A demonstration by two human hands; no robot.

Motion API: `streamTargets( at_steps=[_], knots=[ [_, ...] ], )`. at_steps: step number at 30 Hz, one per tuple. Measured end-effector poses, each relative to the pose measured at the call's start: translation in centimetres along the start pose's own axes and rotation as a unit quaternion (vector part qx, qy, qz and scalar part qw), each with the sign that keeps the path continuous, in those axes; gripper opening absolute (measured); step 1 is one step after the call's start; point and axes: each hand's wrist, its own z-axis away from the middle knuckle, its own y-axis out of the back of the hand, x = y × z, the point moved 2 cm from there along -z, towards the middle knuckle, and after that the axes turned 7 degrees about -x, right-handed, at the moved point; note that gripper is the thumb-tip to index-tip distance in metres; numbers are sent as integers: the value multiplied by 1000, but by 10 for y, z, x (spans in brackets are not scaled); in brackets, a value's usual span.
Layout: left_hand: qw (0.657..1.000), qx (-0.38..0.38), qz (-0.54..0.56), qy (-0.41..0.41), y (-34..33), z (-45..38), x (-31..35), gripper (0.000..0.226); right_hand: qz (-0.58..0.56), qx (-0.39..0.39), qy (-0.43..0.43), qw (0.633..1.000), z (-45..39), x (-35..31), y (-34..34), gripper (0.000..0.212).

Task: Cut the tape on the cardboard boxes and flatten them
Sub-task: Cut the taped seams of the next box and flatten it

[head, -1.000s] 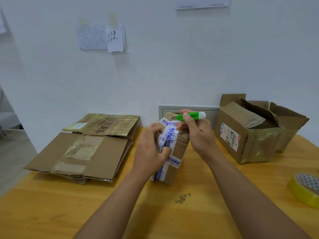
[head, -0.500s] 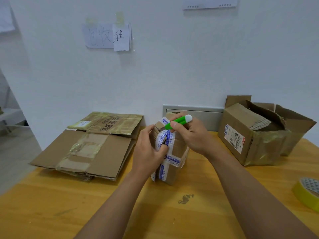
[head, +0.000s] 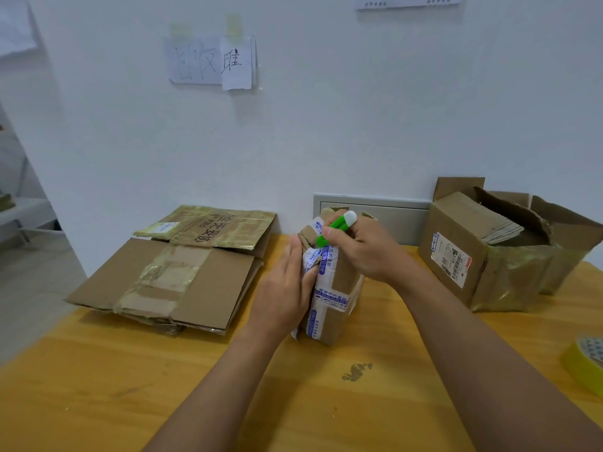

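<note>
Wood table (head: 375, 415) w/ dark smudge (head: 356, 372) near middle. On it: flat cardboard stack (head: 182, 275) at left, small taped box (head: 336, 288) upright in center, open boxes (head: 489, 252) at right by wall, yellow tape roll (head: 587, 363) at right edge

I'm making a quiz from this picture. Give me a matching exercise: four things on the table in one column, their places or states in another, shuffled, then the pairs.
Things:
1. cutter
2. small box
3. flat boxes
4. tape roll

Places or states:
A. at the table's right edge
B. stacked on the left
C. gripped in the right hand
D. upright, steadied by the left hand

Pairs: 1-C, 2-D, 3-B, 4-A
</note>
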Motion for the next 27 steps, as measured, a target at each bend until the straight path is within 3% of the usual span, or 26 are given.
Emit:
streamTargets(
  at_steps=[2,7,12,16,21,27],
  knots=[
    [1000,-2,1,9,-2,1,0,72,25,-10,-1,1000,-1,-1,-5,19],
    [999,-2,-17,34,-2,3,0,74,-36,11,4,999,-2,0,-8,17],
    [998,-3,-42,49,-5,3,3,73,10,-13,1,1000,-6,-5,-14,20],
    [998,-1,-46,52,-4,2,1,72,-38,16,-14,999,-7,-2,-11,19],
    [998,-5,-42,51,-5,1,3,68,23,-30,-19,999,-10,-9,-18,24],
    [998,28,-31,51,1,-1,4,68,-55,8,-48,997,-6,-4,-10,31]
  ],
)
